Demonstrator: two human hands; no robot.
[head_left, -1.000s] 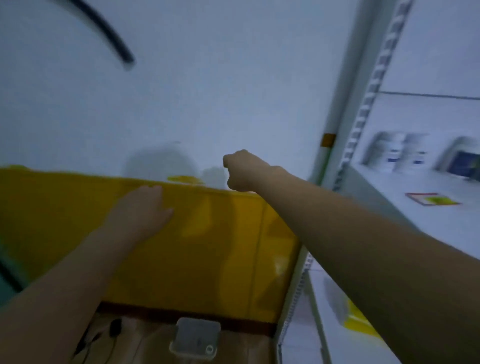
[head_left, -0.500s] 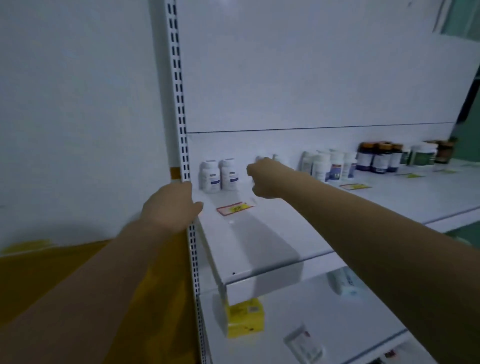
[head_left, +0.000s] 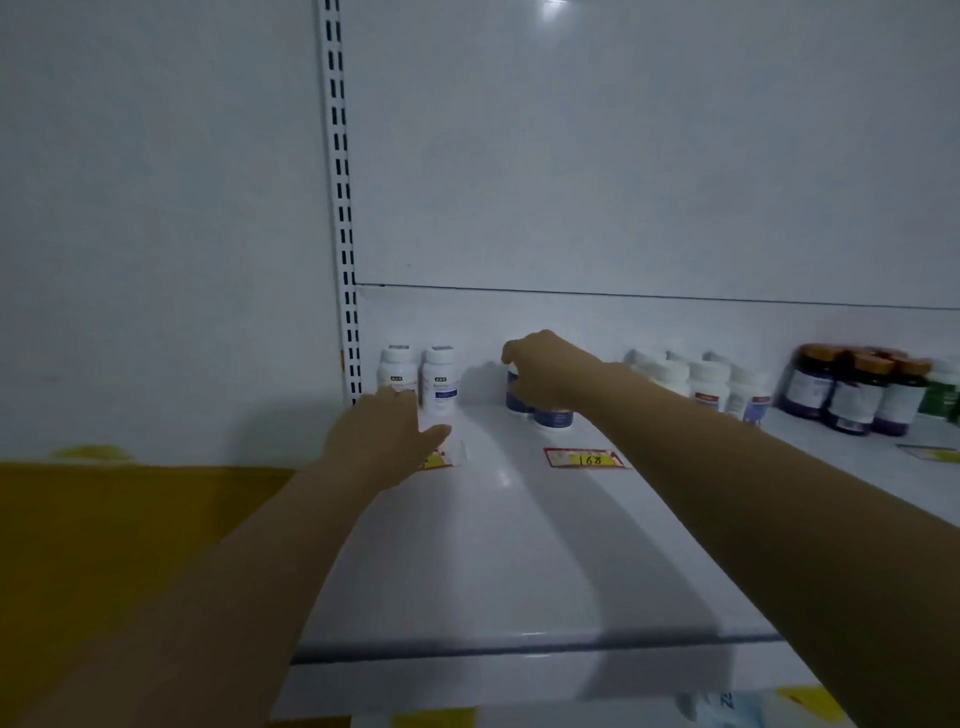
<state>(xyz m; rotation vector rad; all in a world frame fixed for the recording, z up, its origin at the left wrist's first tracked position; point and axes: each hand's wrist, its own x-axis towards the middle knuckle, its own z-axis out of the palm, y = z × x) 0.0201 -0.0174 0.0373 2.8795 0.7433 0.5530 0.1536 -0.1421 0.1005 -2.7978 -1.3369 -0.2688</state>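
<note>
Right hand (head_left: 550, 371) apparently gripping blue bottle (head_left: 554, 417), left hand (head_left: 384, 435) spread

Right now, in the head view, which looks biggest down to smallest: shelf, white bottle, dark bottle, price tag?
1. the shelf, by far.
2. the white bottle and the dark bottle: they look about alike, so I won't rank them.
3. the price tag, smallest.

white shelf (head_left: 493, 545) — pill bottles (head_left: 439, 384) at back, price tags (head_left: 582, 458) nearer.
</note>
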